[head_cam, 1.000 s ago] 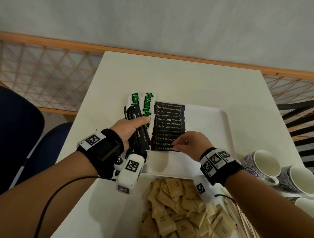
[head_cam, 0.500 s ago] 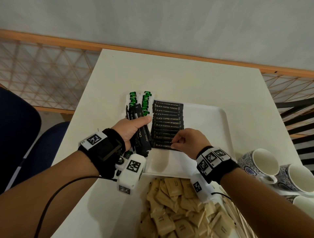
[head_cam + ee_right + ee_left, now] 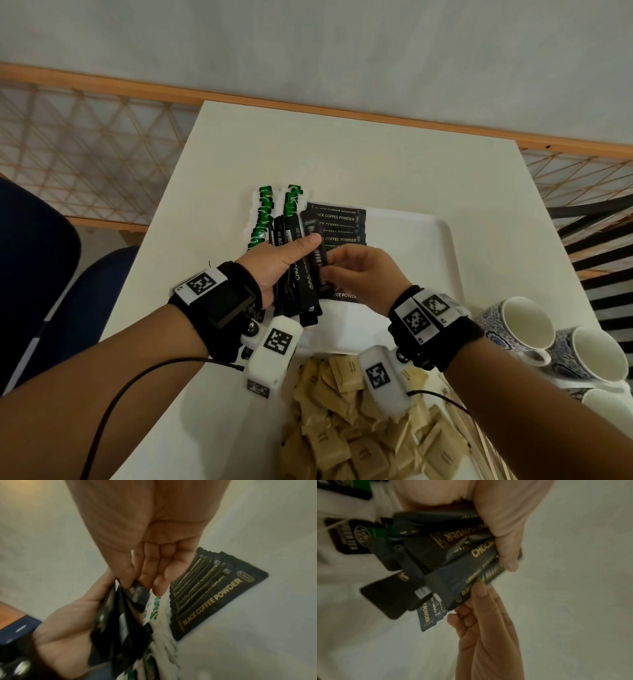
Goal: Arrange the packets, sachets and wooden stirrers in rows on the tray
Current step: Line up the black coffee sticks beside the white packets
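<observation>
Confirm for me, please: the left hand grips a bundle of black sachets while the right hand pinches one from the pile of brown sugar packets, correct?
Not quite. The left hand does grip the bundle of black sachets, but the right hand pinches a sachet from that same bundle, not from the brown sugar packets. The head view shows it.

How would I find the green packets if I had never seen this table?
Start at the white tray in the middle of the table. At its far left corner, beside the row of black coffee sachets and just beyond the left hand, lie the green packets. They are the only ones that are white with green print; all the other packets there are black or tan.
</observation>
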Demonstrator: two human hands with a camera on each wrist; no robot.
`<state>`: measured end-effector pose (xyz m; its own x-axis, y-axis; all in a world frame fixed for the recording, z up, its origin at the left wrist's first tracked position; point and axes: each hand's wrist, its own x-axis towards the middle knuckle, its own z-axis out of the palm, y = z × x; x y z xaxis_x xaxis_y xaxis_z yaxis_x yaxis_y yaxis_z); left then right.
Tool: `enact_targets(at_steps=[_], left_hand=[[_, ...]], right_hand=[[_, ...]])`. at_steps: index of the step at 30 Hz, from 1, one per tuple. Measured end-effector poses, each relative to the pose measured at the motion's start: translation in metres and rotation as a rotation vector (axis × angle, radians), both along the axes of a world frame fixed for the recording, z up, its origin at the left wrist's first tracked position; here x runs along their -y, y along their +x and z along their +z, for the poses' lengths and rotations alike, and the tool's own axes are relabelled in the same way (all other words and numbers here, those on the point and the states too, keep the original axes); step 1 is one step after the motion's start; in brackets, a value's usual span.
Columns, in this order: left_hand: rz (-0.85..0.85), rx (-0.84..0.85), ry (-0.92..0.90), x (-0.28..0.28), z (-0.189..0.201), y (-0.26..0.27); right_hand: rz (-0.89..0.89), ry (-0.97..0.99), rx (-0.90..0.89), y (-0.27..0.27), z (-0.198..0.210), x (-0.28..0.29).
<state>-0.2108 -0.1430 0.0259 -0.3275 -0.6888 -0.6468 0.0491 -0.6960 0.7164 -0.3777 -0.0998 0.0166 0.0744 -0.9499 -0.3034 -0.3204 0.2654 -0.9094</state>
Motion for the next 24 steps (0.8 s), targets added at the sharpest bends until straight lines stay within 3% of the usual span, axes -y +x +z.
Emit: enact_targets(at_steps=[3, 7, 14, 21, 24], left_hand=[[0.031, -0.027, 0.052, 0.002, 0.000, 0.005], [0.035, -0.041, 0.073, 0.000, -0.001, 0.007], [0.079, 0.010, 0.029, -0.001, -0.007, 0.006], [0.105, 0.013, 0.097, 0.007, -0.008, 0.014], [0.084, 0.002, 0.123, 0.008, -0.006, 0.016]], right_hand=[[-0.123, -0.010, -0.096, -0.012, -0.003, 0.001], [-0.080, -0.091, -0.261, -0.016, -0.003, -0.006], [-0.025, -0.027, -0.126, -0.015, -0.003, -0.007], [0.066, 0.045, -0.495, -0.034, -0.008, -0.006], [0.133, 0.123, -0.547, -0.035, -0.015, -0.008]])
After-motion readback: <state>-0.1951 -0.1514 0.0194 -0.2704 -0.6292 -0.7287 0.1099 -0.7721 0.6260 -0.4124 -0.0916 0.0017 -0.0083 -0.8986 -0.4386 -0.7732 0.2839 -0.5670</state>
